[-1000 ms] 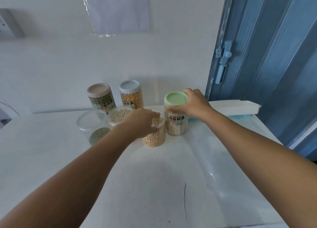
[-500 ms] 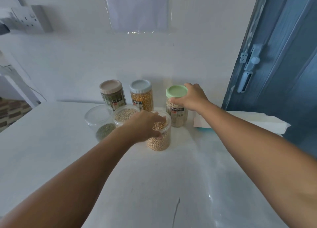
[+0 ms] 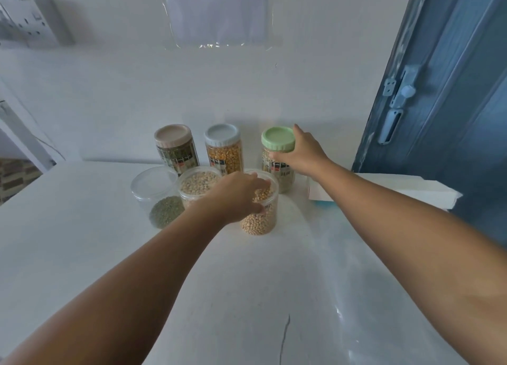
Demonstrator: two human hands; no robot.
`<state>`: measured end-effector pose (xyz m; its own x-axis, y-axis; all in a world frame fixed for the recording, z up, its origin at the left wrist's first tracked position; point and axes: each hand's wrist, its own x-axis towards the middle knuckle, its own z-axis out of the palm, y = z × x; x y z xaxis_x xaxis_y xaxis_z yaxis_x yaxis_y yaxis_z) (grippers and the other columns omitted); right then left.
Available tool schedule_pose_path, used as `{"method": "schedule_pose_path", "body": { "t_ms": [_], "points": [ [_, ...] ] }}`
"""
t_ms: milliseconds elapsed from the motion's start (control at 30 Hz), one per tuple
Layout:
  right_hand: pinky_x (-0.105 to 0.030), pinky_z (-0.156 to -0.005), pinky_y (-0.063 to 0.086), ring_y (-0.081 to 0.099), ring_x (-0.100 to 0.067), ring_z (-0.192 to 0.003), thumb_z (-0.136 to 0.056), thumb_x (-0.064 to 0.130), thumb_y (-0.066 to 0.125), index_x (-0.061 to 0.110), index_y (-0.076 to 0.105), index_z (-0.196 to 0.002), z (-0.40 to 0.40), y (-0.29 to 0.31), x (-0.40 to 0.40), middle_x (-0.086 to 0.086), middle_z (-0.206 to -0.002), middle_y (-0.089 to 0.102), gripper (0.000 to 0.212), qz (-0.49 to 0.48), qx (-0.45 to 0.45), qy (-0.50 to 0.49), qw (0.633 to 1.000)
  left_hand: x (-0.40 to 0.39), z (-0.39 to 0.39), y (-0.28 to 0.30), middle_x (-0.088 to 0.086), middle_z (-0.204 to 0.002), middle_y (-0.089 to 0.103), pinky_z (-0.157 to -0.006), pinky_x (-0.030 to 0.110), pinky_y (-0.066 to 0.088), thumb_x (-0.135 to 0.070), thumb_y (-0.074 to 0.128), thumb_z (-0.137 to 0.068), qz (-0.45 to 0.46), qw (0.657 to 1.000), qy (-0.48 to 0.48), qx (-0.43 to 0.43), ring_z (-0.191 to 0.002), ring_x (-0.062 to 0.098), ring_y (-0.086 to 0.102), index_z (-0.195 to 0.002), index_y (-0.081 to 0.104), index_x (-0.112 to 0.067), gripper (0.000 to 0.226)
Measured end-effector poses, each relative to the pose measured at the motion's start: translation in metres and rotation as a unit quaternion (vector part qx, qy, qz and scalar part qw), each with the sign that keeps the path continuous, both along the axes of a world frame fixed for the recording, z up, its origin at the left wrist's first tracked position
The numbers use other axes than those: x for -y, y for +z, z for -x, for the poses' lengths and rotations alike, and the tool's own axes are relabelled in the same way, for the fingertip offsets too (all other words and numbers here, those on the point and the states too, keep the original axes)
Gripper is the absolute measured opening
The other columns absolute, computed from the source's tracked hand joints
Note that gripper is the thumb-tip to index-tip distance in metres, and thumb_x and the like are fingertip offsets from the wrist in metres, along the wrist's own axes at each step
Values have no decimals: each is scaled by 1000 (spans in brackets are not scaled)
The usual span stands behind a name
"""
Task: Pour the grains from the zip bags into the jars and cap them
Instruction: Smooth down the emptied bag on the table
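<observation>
Three tall capped jars stand at the back: a beige-lidded jar (image 3: 175, 148) of dark grain, a blue-lidded jar (image 3: 223, 149) of yellow corn and a green-lidded jar (image 3: 277, 150) of pale grain. My right hand (image 3: 301, 150) grips the green-lidded jar just under its lid. In front stand three short clear jars without lids: one with green grain (image 3: 156, 197), one with pale beans (image 3: 199, 183) and one with yellow beans (image 3: 260, 216). My left hand (image 3: 238, 194) grips the rim of the yellow-bean jar. No zip bags are in view.
The jars stand on a white table (image 3: 247, 296) against a white wall. A white box (image 3: 384, 192) lies at the right edge, beside a blue door (image 3: 452, 118). A wall socket (image 3: 35, 22) sits at upper left. A thin crack runs near the front edge.
The view has shifted, so the jars sit more central. My right hand has slid from over the green lid to the jar's right side. My left hand stays on the yellow-bean jar.
</observation>
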<state>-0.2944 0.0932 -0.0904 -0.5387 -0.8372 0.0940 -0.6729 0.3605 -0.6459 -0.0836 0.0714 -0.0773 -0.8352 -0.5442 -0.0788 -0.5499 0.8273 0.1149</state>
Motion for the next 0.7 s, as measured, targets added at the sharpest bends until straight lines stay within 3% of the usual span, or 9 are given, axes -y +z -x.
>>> {"method": "schedule_pose_path", "body": {
  "t_ms": [167,333,467,600,700],
  "points": [
    [-39,-114,35,37,-30,-147,-97,44,69,15,27,-161,-8,-5,-48,-13,-160,35,82,0,-41,-31,999,1,-3,-2,6,-154,52,-109,41,44,-40,71,-96,24,999,-26,-5,-133,28,56,-154,48,-30,63],
    [-39,-112,38,44,-27,-141,-101,41,64,19,46,-154,8,-11,-113,-8,-154,45,60,-52,-90,-67,992,2,-2,-5,4,-140,63,-101,38,50,-39,76,-92,17,999,-26,-34,-119,23,62,-143,58,-25,56],
    [-41,-110,42,48,-28,-138,-102,36,63,23,53,-149,30,-22,-159,-7,-149,49,50,-85,-117,-93,985,-19,18,-3,8,-154,47,-112,53,43,-52,72,-92,62,995,-18,-79,-140,35,42,-153,45,-28,71],
    [-41,-111,40,47,-29,-137,-103,32,61,25,52,-150,59,-32,-188,-6,-151,48,49,-114,-147,-101,977,-54,70,-7,7,-146,53,-109,49,45,-43,65,-99,87,989,-73,-92,-133,33,46,-150,49,-27,56],
    [-43,-111,39,47,-31,-136,-104,29,57,26,52,-151,80,-37,-199,-4,-152,49,46,-133,-195,-88,968,-70,111,-19,9,-138,55,-101,49,51,-36,58,-104,88,993,-58,-60,-128,33,50,-148,50,-22,47]
  ]
}}
